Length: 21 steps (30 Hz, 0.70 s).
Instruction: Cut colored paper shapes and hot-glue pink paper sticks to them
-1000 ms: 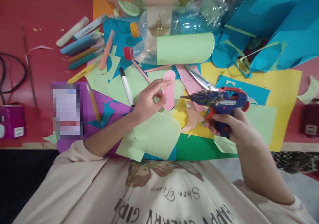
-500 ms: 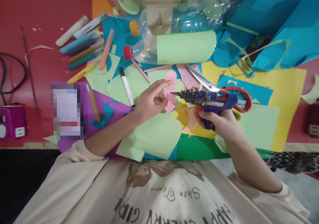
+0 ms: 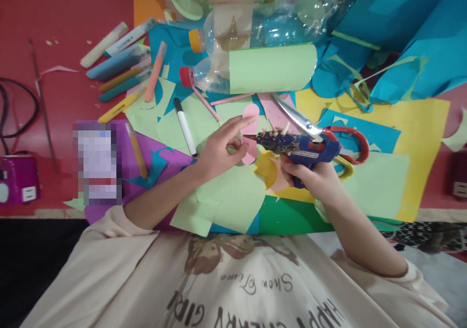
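Observation:
Between the thumb and fingers of my left hand [image 3: 222, 145] is a rounded pink paper piece [image 3: 250, 116], standing out over green paper. My right hand [image 3: 317, 179] is wrapped around the handle of a blue glue gun [image 3: 310, 155], its front crusted with bits of dried glue. The nozzle points left and overlaps the middle of the pink piece; whether it touches the paper I cannot tell. Behind the gun lie scissors [image 3: 302, 116] with red and yellow handles. A yellow paper shape [image 3: 266, 170] rests just below the nozzle.
Plastic bottles, one wrapped in green paper [image 3: 273, 69], lie at the back. Several markers [image 3: 113, 61] are spread at the left, near a blurred phone [image 3: 97, 165]. A black-capped marker [image 3: 185, 127] lies beside my left hand. Blue paper [image 3: 419, 50] is heaped at the right rear.
My right hand has moved slightly left with the glue gun, bringing its nozzle further over the pink paper piece. My left hand stays almost still.

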Each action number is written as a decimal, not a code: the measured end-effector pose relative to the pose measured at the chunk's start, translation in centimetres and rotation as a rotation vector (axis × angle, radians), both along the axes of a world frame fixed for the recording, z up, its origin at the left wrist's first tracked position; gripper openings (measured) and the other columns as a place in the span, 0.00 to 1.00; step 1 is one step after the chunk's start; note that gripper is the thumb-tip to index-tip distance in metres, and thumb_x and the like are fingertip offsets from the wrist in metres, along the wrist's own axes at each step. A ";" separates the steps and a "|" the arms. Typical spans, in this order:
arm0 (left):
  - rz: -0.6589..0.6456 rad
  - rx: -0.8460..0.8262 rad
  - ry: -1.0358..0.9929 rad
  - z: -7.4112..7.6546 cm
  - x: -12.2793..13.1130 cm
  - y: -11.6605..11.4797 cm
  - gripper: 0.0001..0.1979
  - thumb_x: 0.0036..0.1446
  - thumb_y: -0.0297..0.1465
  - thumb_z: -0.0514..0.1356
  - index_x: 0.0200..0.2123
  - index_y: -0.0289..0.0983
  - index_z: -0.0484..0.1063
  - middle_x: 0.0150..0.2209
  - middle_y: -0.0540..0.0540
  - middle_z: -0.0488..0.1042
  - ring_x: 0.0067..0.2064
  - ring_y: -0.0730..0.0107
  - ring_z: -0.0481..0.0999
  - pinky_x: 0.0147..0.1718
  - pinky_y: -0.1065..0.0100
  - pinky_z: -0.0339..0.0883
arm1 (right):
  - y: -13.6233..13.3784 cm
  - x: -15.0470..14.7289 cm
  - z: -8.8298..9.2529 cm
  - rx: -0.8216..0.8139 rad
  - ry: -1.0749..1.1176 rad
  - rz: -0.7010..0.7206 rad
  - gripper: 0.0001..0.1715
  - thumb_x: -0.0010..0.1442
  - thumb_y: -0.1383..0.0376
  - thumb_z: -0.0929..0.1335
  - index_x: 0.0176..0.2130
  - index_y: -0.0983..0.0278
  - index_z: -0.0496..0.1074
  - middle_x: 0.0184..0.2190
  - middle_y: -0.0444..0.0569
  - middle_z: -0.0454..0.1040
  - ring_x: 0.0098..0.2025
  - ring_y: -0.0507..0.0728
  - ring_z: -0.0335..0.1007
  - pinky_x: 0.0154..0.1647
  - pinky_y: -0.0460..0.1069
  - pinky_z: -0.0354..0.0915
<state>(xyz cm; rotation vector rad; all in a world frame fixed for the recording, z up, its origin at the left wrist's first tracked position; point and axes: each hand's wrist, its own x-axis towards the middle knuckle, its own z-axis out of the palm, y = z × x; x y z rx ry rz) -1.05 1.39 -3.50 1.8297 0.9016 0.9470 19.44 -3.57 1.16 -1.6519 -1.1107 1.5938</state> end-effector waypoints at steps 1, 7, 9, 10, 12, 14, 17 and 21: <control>-0.002 0.006 0.003 0.0 0.0 0.0 0.25 0.56 0.21 0.53 0.56 0.43 0.63 0.56 0.42 0.66 0.27 0.88 0.69 0.28 0.80 0.69 | 0.0 -0.1 0.1 -0.006 -0.007 -0.001 0.04 0.45 0.67 0.66 0.22 0.63 0.64 0.13 0.40 0.63 0.16 0.48 0.58 0.18 0.46 0.56; -0.001 0.024 0.008 0.0 0.0 0.1 0.25 0.56 0.21 0.53 0.56 0.43 0.63 0.55 0.42 0.67 0.28 0.87 0.70 0.28 0.80 0.69 | 0.0 -0.3 0.0 0.001 -0.019 0.003 0.04 0.45 0.66 0.65 0.22 0.63 0.64 0.13 0.40 0.63 0.16 0.48 0.57 0.18 0.45 0.56; -0.001 0.023 0.004 -0.1 0.0 0.0 0.25 0.56 0.22 0.53 0.56 0.43 0.62 0.56 0.42 0.66 0.27 0.87 0.70 0.28 0.80 0.69 | 0.0 -0.3 -0.1 0.009 -0.011 0.001 0.04 0.46 0.66 0.65 0.22 0.63 0.64 0.13 0.40 0.63 0.16 0.48 0.57 0.18 0.45 0.56; -0.001 0.022 0.004 -0.1 0.0 0.0 0.25 0.56 0.22 0.53 0.56 0.43 0.62 0.56 0.42 0.66 0.27 0.87 0.70 0.28 0.80 0.69 | 0.0 -0.3 -0.2 0.011 -0.007 0.001 0.04 0.46 0.66 0.65 0.23 0.63 0.64 0.13 0.40 0.63 0.16 0.48 0.57 0.17 0.45 0.57; -0.002 0.020 0.007 -0.1 -0.1 0.0 0.24 0.56 0.22 0.53 0.56 0.44 0.62 0.56 0.42 0.66 0.28 0.87 0.70 0.28 0.80 0.69 | -0.1 -0.3 -0.2 0.013 -0.006 0.001 0.04 0.46 0.66 0.66 0.23 0.63 0.65 0.13 0.40 0.63 0.16 0.48 0.57 0.17 0.45 0.57; -0.002 0.020 0.008 0.0 0.0 0.0 0.24 0.56 0.22 0.53 0.56 0.43 0.63 0.56 0.42 0.66 0.28 0.87 0.71 0.28 0.80 0.69 | 0.0 -0.3 -0.1 0.016 -0.014 0.000 0.04 0.46 0.67 0.66 0.22 0.64 0.65 0.13 0.40 0.63 0.16 0.48 0.57 0.17 0.45 0.57; -0.001 0.026 0.011 0.0 0.0 0.0 0.25 0.56 0.22 0.53 0.56 0.44 0.62 0.55 0.43 0.66 0.28 0.86 0.71 0.28 0.80 0.69 | 0.0 -0.3 0.0 0.015 -0.022 -0.002 0.05 0.46 0.66 0.66 0.22 0.63 0.64 0.13 0.40 0.63 0.16 0.48 0.57 0.17 0.45 0.56; -0.001 0.033 0.010 0.0 0.0 0.0 0.24 0.56 0.22 0.53 0.56 0.43 0.63 0.55 0.42 0.67 0.28 0.86 0.71 0.29 0.79 0.69 | 0.0 -0.3 -0.2 0.005 -0.020 -0.002 0.05 0.46 0.66 0.66 0.22 0.63 0.64 0.13 0.40 0.63 0.16 0.48 0.58 0.17 0.45 0.57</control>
